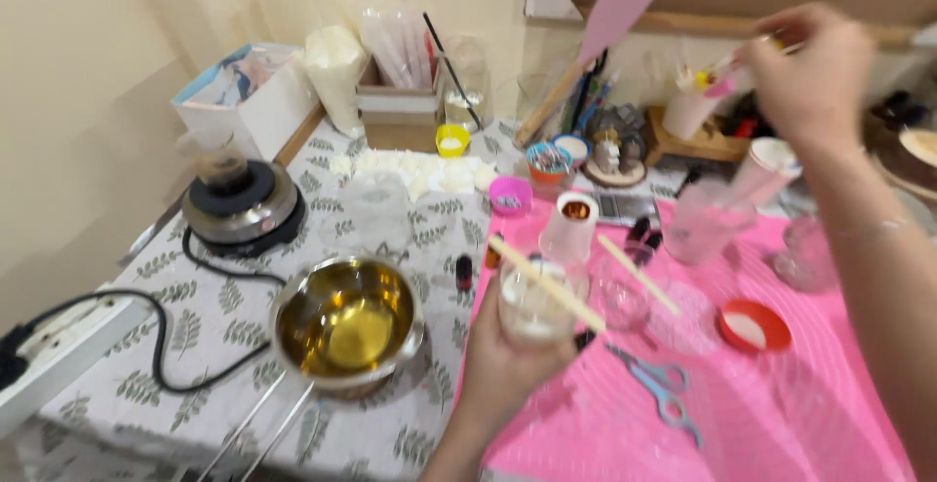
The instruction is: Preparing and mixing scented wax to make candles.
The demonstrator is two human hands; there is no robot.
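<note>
Nearest, left hand (pixel 503 365) wrapped around a small clear glass cup (pixel 535 304) with pale wax at its bottom, held up over the near edge of the pink silicone mat (pixel 781 414). Across the cup's rim, a wooden stick (pixel 545 282) lying slantwise. Just right of the hand, blue-handled scissors (pixel 659 384) flat on the mat. To the left, on the leaf-print tablecloth (pixel 195 321), a steel bowl (pixel 346 321) of amber liquid on a wire stand, with a black cable (pixel 171 345) looping past it toward a white power strip (pixel 59 345).

Mid-table: a second empty glass (pixel 620 292) with its own stick, a small red dish (pixel 753 326) of white powder, a white paper cup (pixel 571 223), a small dark bottle (pixel 464 269).

Farther back, a round hot plate (pixel 244 211) carrying a beaker, a pink bowl (pixel 509 194), a yellow cup (pixel 452 139), bags of white wax flakes (pixel 337 67), a cardboard box (pixel 395 101).

Farthest and highest, right hand (pixel 805 77) raised above a holder of tools, fingertips pinched on something thin and pale; too blurred to name.
</note>
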